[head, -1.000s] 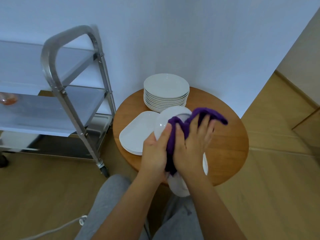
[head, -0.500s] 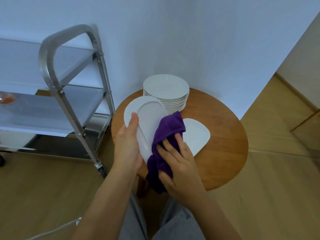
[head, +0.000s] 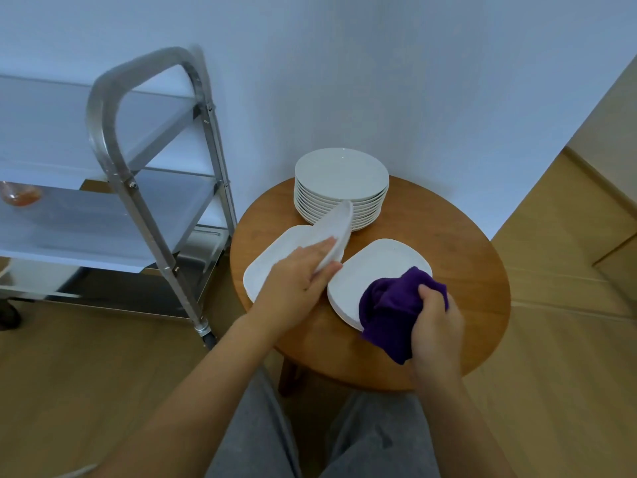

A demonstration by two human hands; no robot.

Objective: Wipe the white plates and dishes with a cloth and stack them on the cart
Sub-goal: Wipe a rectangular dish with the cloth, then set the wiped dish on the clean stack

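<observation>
Gripping the bunched purple cloth (head: 396,305), the right hand (head: 436,322) had its fingers curled round the fabric, which lay over the near corner of a white squarish plate (head: 375,267) resting flat on the round wooden table (head: 465,270). Cloth judged soft and limp; a loose tail hung past the table rim below the knuckles.

Left hand (head: 296,281) pinched a small white oval dish (head: 336,229) at its near end, thumb under, fingers along the upper face, the dish tilted up on edge. Under that hand lay another white squarish plate (head: 272,263), flat on the table. Beyond the fingertips, just behind the dish's far end, stood a stack of round white plates (head: 341,184).

Dish judged stiff, glazed, likely slippery and brittle; a rim pinch seemed adequate for so light a piece.

Left of the left hand, well apart, stood the metal cart (head: 138,174); its upright post and handle loop were the edges to clear. Open shelf room lay past them.
</observation>
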